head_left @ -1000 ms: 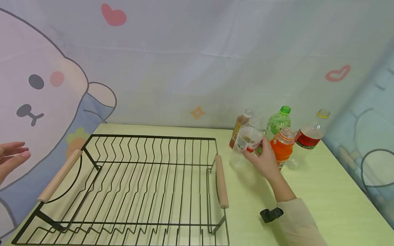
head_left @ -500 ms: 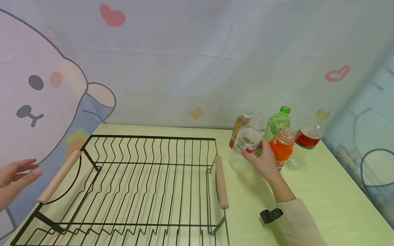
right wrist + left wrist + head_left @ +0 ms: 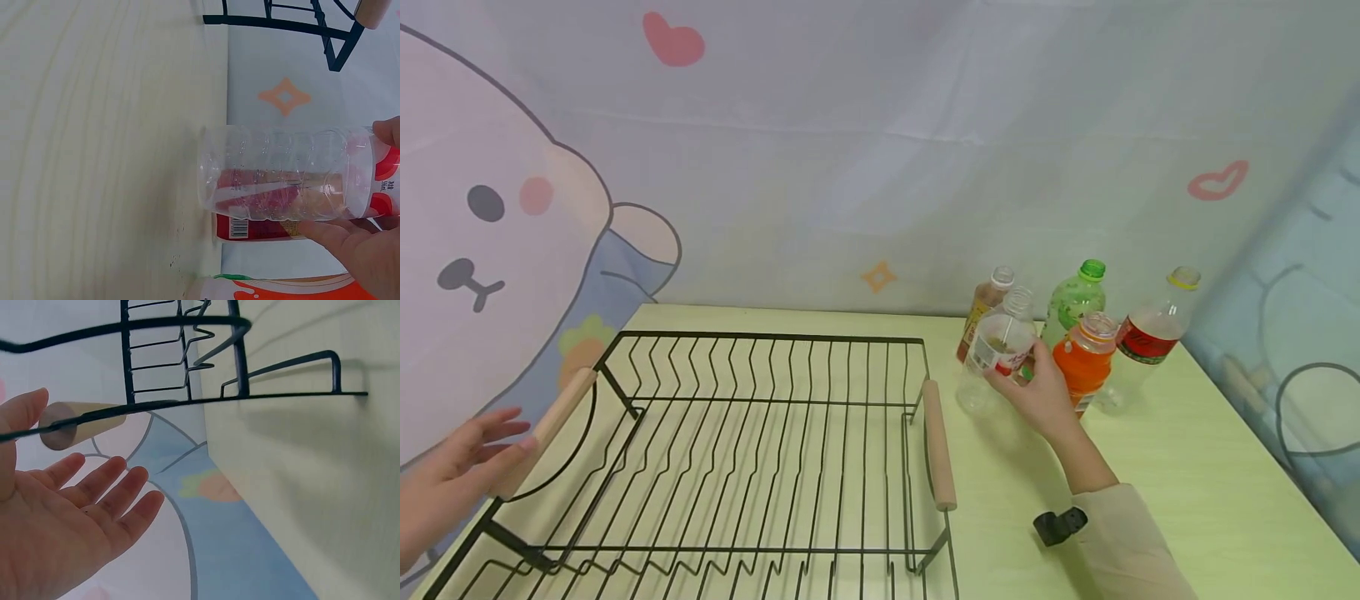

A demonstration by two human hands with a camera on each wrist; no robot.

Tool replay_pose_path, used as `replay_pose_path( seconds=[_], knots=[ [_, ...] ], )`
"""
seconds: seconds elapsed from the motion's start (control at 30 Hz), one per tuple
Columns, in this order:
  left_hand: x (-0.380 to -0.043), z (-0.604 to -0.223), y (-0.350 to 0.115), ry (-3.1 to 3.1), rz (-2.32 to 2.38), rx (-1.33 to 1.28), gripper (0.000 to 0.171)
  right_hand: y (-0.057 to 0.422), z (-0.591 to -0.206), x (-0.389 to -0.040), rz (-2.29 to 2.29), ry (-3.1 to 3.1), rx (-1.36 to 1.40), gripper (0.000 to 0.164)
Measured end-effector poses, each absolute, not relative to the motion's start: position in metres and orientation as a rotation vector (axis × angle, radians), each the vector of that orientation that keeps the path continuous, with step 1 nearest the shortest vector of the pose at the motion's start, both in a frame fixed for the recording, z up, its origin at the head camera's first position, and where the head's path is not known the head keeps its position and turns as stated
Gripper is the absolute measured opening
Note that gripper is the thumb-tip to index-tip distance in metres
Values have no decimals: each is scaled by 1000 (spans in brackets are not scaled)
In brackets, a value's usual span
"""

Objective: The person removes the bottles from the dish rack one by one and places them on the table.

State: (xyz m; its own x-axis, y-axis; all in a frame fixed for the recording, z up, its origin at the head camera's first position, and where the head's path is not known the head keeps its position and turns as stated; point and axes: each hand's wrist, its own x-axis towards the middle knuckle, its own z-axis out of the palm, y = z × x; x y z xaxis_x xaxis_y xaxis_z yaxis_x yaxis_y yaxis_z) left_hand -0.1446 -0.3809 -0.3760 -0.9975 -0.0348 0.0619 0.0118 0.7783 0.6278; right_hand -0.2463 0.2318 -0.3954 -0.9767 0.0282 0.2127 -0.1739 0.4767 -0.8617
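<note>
My right hand (image 3: 1043, 398) grips a clear plastic bottle (image 3: 977, 390) with a white and red label, which stands among other bottles at the right. In the right wrist view, my thumb and fingers are around the labelled part of this bottle (image 3: 275, 162). My left hand (image 3: 463, 479) is beside the left wooden handle (image 3: 571, 396) of a black wire dish rack (image 3: 775, 337). From the left wrist, the hand (image 3: 87, 519) shows its fingers spread below the wooden handle (image 3: 94, 425) and its thumb on the other side; they look apart from it.
Around the held bottle stand a brownish bottle (image 3: 996, 285), a green bottle (image 3: 1077, 302), an orange-labelled bottle (image 3: 1084, 367) and a red-labelled bottle (image 3: 1148, 337). The rack's right wooden handle (image 3: 938, 446) lies between the rack and the bottles. A printed cloth (image 3: 820, 167) hangs behind the table.
My left hand has come down and to the right, up to the rack's left handle. The clear bottle's top has tipped slightly lower; the right hand has hardly moved.
</note>
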Motion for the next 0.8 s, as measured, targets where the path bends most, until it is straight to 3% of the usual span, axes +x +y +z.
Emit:
replay_pose_path(
  seconds=[0.33,0.8],
  knots=[
    [-143,-369,-365,-3027,-1056,52,78,230,-394,-245,1514,-2546,117,70],
    [-144,-373,-357,-2984,-1150,38,76,228,-395,-244,1498,-2551,117,73]
  ],
)
